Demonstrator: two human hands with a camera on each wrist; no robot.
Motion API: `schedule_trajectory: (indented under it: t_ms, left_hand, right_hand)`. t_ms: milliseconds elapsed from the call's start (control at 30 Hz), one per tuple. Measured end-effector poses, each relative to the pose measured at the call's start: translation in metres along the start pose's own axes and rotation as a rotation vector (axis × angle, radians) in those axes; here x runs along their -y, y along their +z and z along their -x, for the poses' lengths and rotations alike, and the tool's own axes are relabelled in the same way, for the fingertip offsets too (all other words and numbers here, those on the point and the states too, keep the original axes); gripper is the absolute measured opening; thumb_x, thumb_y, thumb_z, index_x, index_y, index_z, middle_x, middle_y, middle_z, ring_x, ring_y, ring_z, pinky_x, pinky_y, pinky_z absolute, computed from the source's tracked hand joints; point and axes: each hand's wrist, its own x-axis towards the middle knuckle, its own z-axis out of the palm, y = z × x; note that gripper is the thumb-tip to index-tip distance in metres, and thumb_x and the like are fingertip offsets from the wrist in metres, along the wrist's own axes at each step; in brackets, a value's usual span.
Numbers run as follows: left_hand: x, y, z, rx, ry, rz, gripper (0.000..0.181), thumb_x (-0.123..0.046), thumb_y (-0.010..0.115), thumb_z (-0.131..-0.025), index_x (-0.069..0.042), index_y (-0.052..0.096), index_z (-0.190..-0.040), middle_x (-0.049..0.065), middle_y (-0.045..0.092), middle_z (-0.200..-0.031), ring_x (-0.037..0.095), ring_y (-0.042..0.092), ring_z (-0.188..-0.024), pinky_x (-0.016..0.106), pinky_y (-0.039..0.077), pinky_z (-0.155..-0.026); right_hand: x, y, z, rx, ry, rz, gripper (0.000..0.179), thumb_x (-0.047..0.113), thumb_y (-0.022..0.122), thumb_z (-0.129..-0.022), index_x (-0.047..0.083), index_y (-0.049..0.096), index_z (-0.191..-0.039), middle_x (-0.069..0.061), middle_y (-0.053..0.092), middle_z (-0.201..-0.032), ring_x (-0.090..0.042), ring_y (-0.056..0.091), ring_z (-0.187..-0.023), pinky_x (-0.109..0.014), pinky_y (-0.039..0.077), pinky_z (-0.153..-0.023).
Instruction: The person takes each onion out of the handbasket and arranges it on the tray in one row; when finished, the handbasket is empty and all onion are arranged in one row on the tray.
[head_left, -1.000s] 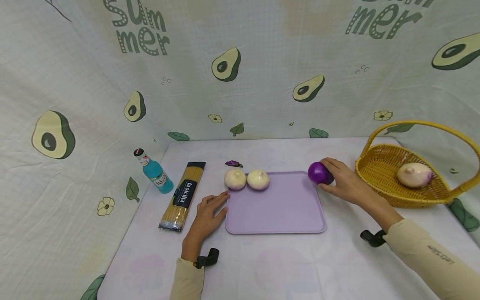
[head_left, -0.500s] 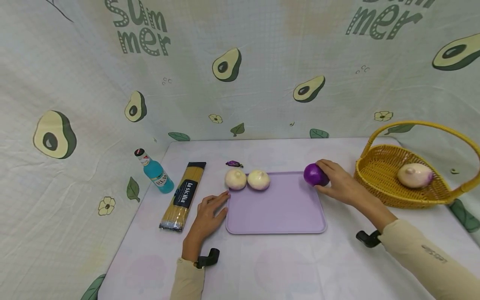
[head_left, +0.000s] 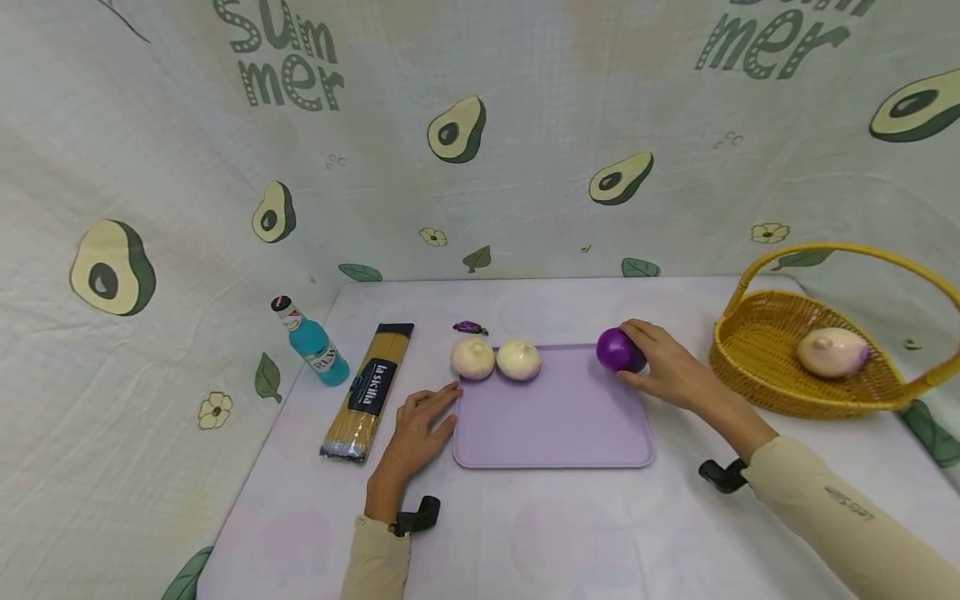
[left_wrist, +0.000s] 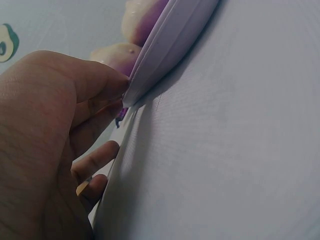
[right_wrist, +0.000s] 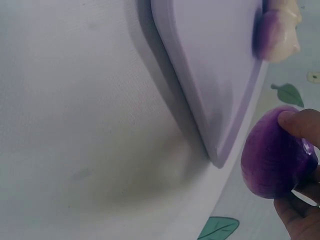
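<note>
In the head view my right hand [head_left: 663, 367] grips a purple onion [head_left: 619, 350] from its right side, over the back right corner of a lilac tray [head_left: 555, 425]. The right wrist view shows this onion [right_wrist: 275, 155] held between thumb and fingers, apart from the tray [right_wrist: 215, 65]. Two pale onions, a left one [head_left: 472, 358] and a right one [head_left: 519, 360], sit side by side at the tray's back left. My left hand [head_left: 416, 433] lies beside the tray's left edge, fingertips touching the rim. Its fingers [left_wrist: 100, 82] meet the rim in the left wrist view.
At the right stands a yellow wicker basket [head_left: 738, 379] with a tall handle and one onion [head_left: 832, 352] inside. On the left are a spaghetti pack [head_left: 367, 392] and a blue bottle [head_left: 318, 350]. A purple wrapped candy [head_left: 470, 327] lies behind the tray.
My right hand has moved left with the purple onion, from beside the tray's right edge to over its back right corner. The left hand stays at the tray's left edge.
</note>
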Motion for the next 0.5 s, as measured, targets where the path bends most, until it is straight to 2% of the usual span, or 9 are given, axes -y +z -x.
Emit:
schedule_trajectory:
  t_ms: [333, 500]
  left_hand:
    - [0.0007, -0.0001, -0.0002, 0.004, -0.003, -0.001, 0.046, -0.028, 0.06, -0.101, -0.03, 0.053, -0.146, -0.015, 0.042, -0.154, 0.022, 0.039, -0.132, 0.05, 0.026, -0.106]
    - [0.0017, 0.0014, -0.0009, 0.006, -0.007, -0.01, 0.046, -0.029, 0.059, -0.101, -0.031, 0.053, -0.146, -0.015, 0.042, -0.154, 0.021, 0.038, -0.133, 0.05, 0.025, -0.107]
  right_hand:
    - [0.0049, 0.0059, -0.0065, -0.009, -0.036, -0.017, 0.075, 0.012, 0.085, -0.08, -0.012, 0.046, -0.14, -0.03, 0.043, -0.143, -0.047, 0.043, -0.129, -0.06, 0.039, -0.103]
    - [0.0067, 0.0088, -0.0066, -0.001, -0.026, -0.021, 0.076, 0.012, 0.084, -0.08, -0.011, 0.045, -0.141, -0.03, 0.042, -0.144, -0.048, 0.042, -0.13, -0.061, 0.039, -0.104]
